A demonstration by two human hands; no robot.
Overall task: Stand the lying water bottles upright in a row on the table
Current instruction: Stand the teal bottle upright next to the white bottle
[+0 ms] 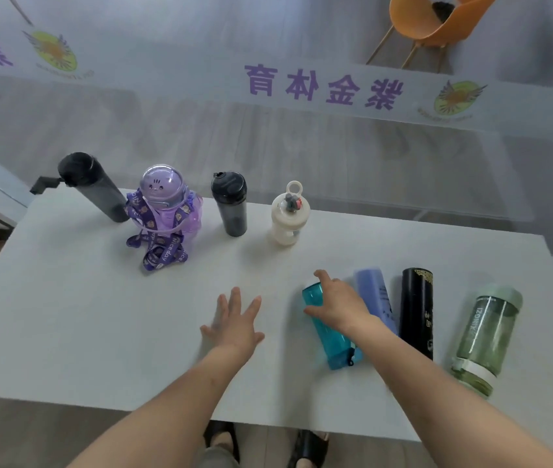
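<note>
Several bottles lie side by side at the right of the white table (65, 332): a teal bottle (327, 336), a lilac bottle (375, 295), a black bottle (416, 312) and a pale green bottle (484, 336). My right hand (337, 304) lies over the teal bottle's far end, fingers curled around it. My left hand (234, 320) hovers flat over bare table to its left, fingers spread, holding nothing. Along the far edge stand a tall dark grey bottle (94, 185), a purple dome-lidded bottle (167, 204) with a lanyard, a short dark bottle (229, 202) and a cream bottle (288, 216).
A frosted glass wall with purple lettering (322, 86) runs behind the table. An orange chair (434, 18) shows beyond it at the top right. The table's near edge sits just above my feet (309, 447). Bare tabletop stretches from the left side to the middle.
</note>
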